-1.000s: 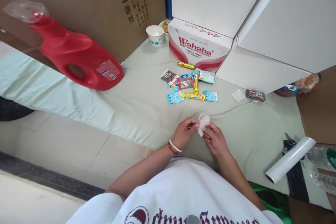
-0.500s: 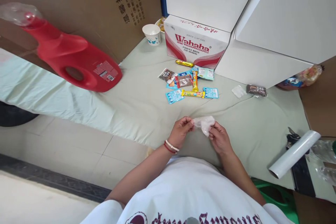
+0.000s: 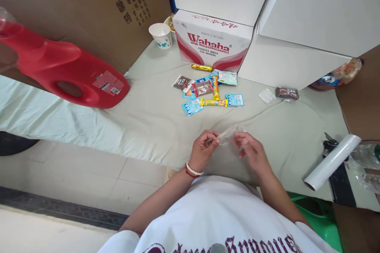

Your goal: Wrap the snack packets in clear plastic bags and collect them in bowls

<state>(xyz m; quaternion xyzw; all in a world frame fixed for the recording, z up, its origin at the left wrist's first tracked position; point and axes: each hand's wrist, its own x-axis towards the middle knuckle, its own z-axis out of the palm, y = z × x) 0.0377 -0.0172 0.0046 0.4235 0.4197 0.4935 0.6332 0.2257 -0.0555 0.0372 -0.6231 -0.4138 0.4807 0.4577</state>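
Observation:
A thin, translucent piece of crumpled plastic, like a clear bag [image 3: 227,134], stretches above the cloth in front of my body. My left hand [image 3: 203,150] pinches its left end between thumb and fingers. Close to its other end is my right hand [image 3: 252,152], slightly blurred, with bent fingers apart and no clear grip on the plastic. Beyond both hands lies a group of wrapped snacks: a yellow stick pack [image 3: 213,102], an upright yellow-orange one [image 3: 215,87], a red-edged packet [image 3: 203,88], a dark packet [image 3: 181,83] and blue sachets [image 3: 192,107].
A Wahaha carton [image 3: 212,41] stands at the back beside a paper cup [image 3: 161,36]. At left is a large red jug [image 3: 74,75]. To the right lie a clear wrapper [image 3: 266,96], a dark packaged snack [image 3: 287,93], a film roll [image 3: 332,162] and keys [image 3: 330,142].
The plastic was bunched between both hands, then drawn out sideways. Now my right hand has loosened and its fingers have spread, while my left keeps its pinch. The view has shifted slightly.

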